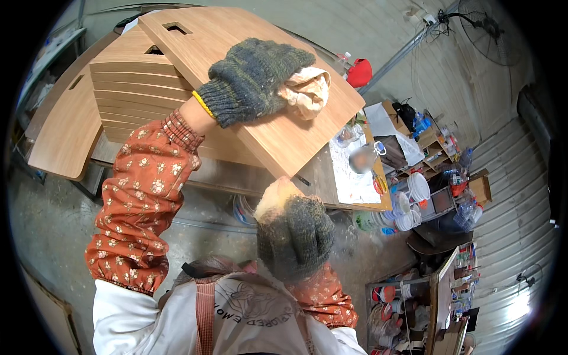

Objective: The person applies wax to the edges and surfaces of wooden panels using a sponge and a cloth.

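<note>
My left hand [254, 80], in a dark grey knit glove with a yellow cuff edge, lies over a wood-grain board [207, 44]. A crumpled cream cloth [309, 93] is bunched in its fingers against the board's face. The board is tilted over a stack of similar boards [139, 89] and has a rectangular slot near its far left end. Just below the board's near corner, my right hand [296, 236], also gloved, is closed around a pale yellow, sponge-like pad [277, 198]. The pad's tip is at or close to that corner; contact is unclear.
Another slotted board [65, 136] lies left of the stack. On the workbench [322, 171] to the right are a paper sheet [352, 183] and a round metal container [362, 160]. Several white buckets [418, 186] and cluttered shelves [435, 148] stand beyond. A wall fan [490, 26] hangs top right.
</note>
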The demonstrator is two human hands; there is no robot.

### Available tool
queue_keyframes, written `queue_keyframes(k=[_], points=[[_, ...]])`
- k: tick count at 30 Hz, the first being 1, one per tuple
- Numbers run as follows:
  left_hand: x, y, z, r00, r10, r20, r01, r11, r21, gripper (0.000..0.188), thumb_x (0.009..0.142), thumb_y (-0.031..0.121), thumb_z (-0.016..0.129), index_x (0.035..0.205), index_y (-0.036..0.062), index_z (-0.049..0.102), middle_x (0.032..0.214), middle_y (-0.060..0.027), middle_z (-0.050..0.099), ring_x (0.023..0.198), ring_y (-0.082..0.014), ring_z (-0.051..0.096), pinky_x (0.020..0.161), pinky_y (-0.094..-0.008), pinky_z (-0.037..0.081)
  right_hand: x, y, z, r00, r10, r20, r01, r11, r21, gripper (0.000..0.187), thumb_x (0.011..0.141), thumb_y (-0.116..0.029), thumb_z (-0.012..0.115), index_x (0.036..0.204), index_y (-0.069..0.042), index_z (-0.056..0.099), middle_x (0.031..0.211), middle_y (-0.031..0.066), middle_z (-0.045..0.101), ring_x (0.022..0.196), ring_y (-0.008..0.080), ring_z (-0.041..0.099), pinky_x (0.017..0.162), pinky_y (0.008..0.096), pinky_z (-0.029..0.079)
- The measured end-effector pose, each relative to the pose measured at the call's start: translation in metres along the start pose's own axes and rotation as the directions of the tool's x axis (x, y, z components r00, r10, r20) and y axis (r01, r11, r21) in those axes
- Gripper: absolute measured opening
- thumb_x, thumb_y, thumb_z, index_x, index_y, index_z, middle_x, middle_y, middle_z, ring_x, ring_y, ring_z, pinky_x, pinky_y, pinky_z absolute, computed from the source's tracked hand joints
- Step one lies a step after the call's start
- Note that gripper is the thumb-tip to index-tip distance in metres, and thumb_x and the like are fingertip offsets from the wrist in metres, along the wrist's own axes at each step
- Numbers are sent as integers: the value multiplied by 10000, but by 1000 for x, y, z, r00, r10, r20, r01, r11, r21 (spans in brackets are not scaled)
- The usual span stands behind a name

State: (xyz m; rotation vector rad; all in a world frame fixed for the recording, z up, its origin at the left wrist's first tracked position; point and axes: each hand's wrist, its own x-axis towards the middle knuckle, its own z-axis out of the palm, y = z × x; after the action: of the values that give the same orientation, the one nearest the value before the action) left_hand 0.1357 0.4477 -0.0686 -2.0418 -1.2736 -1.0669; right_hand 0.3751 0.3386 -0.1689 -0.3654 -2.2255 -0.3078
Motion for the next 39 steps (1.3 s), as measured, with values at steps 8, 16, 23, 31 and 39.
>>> queue_keyframes(k=[8, 16, 23, 31, 39], points=[[-1, 0, 2, 1000, -6, 13, 6, 1000, 18, 683, 670, 383, 779, 1267, 154, 539, 1208, -90, 586, 1076, -292, 560, 931, -417, 423, -2, 1, 2, 1000, 28, 14, -28, 1000, -13, 416, 779, -164, 628, 1192, -112, 621, 1288, 184, 503, 1177, 415, 472, 958, 574, 399], [-2, -1, 4, 999, 32, -39, -32, 999, 7, 686, 660, 351, 788, 1266, 151, 538, 1234, -91, 573, 1085, -289, 556, 936, -414, 423, -13, 3, 6, 948, 181, 262, -194, 981, 23, 404, 786, -142, 640, 1188, -106, 623, 1274, 183, 514, 1151, 402, 488, 945, 561, 421], [1, -1, 0, 993, 87, -76, -91, 995, -47, 628, 692, 302, 772, 1259, 152, 549, 1228, -80, 585, 1090, -276, 561, 950, -397, 424, -17, 1, 5, 989, 28, 143, -13, 994, -107, 360, 795, -121, 636, 1153, -80, 633, 1257, 198, 524, 1112, 380, 522, 897, 540, 468], [-5, -9, -14, 963, 150, -224, -139, 988, 65, 553, 740, 220, 740, 1229, 55, 541, 1226, -130, 580, 1109, -294, 568, 922, -401, 465, -3, 28, -17, 973, 49, -224, -8, 983, 181, 576, 758, -161, 696, 1290, -70, 496, 1289, 207, 482, 1075, 384, 553, 868, 498, 487], [-145, 60, -16, 762, -644, -68, 373, 523, -766, 389, 794, 239, 678, 1103, 46, 541, 1059, -103, 588, 959, -255, 577, 830, -384, 484, -5, 84, -26, 839, 463, -286, -257, 800, 542, 567, 866, -240, 637, 1316, 38, 432, 1262, 240, 500, 1103, 332, 544, 930, 455, 449]])
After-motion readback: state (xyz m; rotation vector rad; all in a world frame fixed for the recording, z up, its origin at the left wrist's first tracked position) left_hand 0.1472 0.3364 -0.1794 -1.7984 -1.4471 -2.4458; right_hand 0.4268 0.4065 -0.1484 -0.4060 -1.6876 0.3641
